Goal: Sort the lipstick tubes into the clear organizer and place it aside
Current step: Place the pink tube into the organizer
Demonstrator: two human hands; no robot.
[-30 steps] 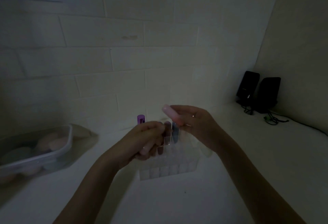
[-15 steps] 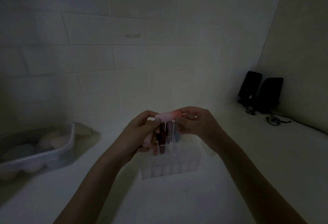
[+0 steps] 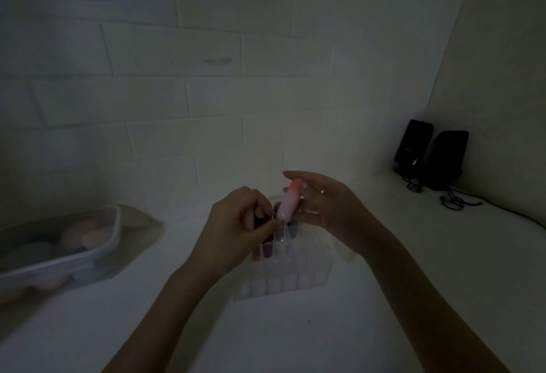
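white counter [image 3: 384, 298] | right hand [image 3: 328, 210] holds pink tube [image 3: 288, 204] | above organizer [image 3: 283, 281]

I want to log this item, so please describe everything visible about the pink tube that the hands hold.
The pink tube is a short, rounded cylinder, pale pink below and shading to coral at the top; it looks like smooth plastic. It stands nearly upright, tilted slightly, above the clear organizer. The right hand holds its top; the left hand is at its lower end.

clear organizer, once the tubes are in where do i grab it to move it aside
Grip the organizer by its two short side walls, one hand from each side. It is a low box with an open top, and tubes stand upright in the back cells, so coming from the sides probably keeps it level and clear of them.
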